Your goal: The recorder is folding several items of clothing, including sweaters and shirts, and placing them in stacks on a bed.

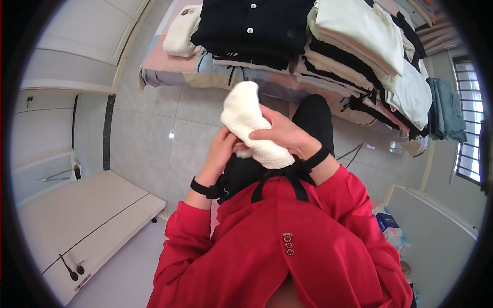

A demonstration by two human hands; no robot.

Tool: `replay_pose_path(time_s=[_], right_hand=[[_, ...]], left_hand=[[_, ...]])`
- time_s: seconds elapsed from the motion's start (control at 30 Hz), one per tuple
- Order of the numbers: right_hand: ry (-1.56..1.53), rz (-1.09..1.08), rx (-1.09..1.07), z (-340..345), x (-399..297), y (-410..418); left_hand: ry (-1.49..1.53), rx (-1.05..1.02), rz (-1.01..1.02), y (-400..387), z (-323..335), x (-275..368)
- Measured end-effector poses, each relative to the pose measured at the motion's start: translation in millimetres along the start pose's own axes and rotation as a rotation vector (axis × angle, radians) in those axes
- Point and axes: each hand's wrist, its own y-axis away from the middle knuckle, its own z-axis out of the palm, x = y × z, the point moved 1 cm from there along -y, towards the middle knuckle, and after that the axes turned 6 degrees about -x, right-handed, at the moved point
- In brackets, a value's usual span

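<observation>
Above my lap I hold a small white textile bundle (250,127), shaped like a sock, that slants from upper left to lower right. My right hand (283,131) wraps around its right side, with the thumb lying across the front. At its lower left edge, my left hand (223,148) pinches the fabric; some of those fingers are hidden behind it. Beyond my hands, a stack of folded dark garments (250,34) with a buttoned one on top lies on a bed (173,79) with a patchwork-coloured cover.
Several folded garments (358,38) are piled at the bed's right, with blue jeans (446,109) at the far end. A folded white fleecy item (181,36) lies at the left. A cabinet door (100,215) with keys (77,267) stands at lower left. Grey tiles (146,138) cover the floor.
</observation>
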Motion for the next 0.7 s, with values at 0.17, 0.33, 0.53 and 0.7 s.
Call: replay_pose_path(time_s=[0.17,0.33,0.53,0.7], right_hand=[[0.878,-0.257,0.033,35,-40,4],[1.274,-0.306,-0.061,54,17,13],[1.368,-0.176,-0.341,42,97,29],[0.963,-0.147,-0.308,17,92,30]], left_hand=[[0.601,-0.244,0.13,-15,-14,10],[0.378,-0.194,0.13,-25,-71,-42],[0.635,0.039,-0.229,2,-82,-48],[-0.016,0.032,-0.077,22,-79,-40]])
